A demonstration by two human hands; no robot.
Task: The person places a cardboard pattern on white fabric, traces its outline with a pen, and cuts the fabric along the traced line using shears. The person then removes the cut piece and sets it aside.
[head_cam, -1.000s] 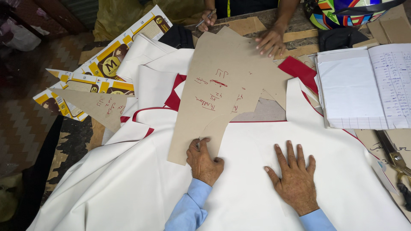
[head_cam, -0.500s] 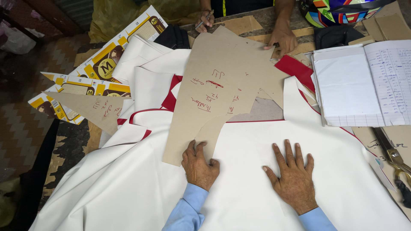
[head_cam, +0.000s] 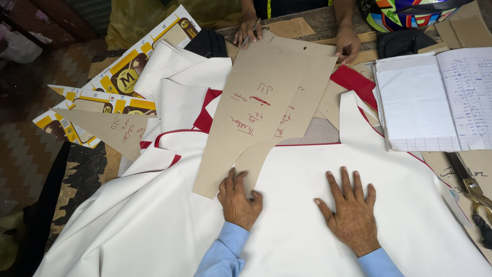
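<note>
The brown paper pattern (head_cam: 256,118) lies on the white cloth (head_cam: 287,236) in front of me. My left hand (head_cam: 239,201) presses its bottom edge with bent fingers, gripping nothing. My right hand (head_cam: 351,212) lies flat and open on the cloth beside it, with scissors (head_cam: 469,184) off to the right.

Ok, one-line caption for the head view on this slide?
Left hand pins a brown paper pattern on white fabric; right hand lies flat on the cloth beside it.
</note>
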